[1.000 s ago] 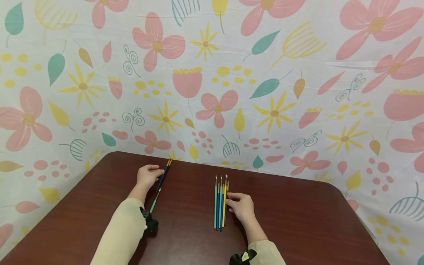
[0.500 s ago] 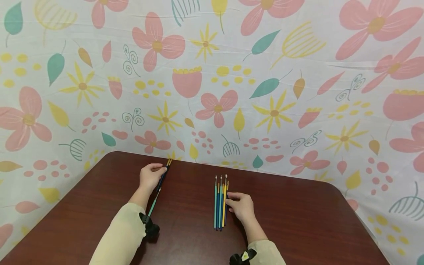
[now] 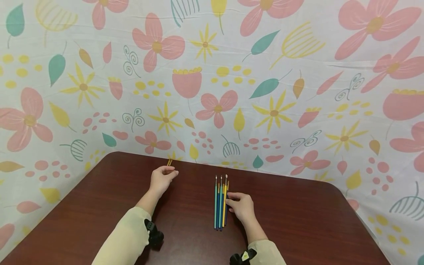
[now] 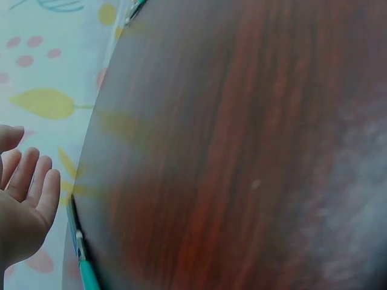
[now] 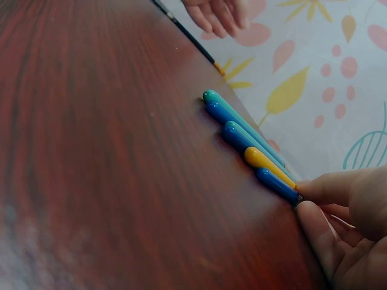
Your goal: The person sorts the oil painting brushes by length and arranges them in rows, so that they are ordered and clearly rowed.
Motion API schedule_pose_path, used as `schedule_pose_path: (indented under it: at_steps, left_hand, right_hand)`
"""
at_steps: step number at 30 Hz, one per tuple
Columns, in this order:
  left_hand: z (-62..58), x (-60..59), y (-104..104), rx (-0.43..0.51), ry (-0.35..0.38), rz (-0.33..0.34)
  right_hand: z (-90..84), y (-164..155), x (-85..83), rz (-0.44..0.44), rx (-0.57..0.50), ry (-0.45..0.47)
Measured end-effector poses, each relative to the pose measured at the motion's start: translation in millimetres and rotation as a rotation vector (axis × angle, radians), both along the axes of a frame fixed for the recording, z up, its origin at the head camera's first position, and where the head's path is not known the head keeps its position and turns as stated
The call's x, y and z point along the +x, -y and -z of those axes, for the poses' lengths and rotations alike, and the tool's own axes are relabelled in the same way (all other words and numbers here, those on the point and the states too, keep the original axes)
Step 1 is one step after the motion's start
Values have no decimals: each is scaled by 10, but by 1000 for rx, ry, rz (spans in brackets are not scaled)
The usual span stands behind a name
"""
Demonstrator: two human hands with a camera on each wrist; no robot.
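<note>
On the left, two dark-handled paintbrushes (image 5: 193,40) and a teal-handled paintbrush (image 4: 89,275) are lying nearly end to end along the counter (image 3: 298,213), perhaps awaiting sorting. Right of them, a row of paintbrushes (image 3: 221,206) is lying side by side, bristles pointing away from me, probably for neatness. My left hand (image 3: 161,180) is hovering by the dark pair, fingers loosely extended (gripping nothing that's showing). My right hand (image 3: 241,208) is pinching the rightmost dark blue paintbrush (image 5: 278,185) between thumb and finger, likely steadying the row's edge.
</note>
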State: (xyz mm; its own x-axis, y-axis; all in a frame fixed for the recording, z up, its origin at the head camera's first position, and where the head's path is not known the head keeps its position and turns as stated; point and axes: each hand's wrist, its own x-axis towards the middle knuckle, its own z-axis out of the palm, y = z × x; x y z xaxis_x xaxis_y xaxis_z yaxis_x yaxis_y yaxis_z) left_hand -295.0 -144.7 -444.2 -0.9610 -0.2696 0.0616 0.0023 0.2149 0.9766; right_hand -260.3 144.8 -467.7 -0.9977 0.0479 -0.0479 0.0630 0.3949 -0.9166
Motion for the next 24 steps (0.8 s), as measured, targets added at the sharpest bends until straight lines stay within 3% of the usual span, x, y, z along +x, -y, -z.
schedule_pose_path:
  at_steps: [17,24]
  left_hand:
    - [87,114,-311,-141,-1,91]
    - [131,160,-403,-151,-20,115]
  right_hand:
    - [-2,-2,-8,0,-17,-4]
    - [6,-4,-5,-1,-9,-9]
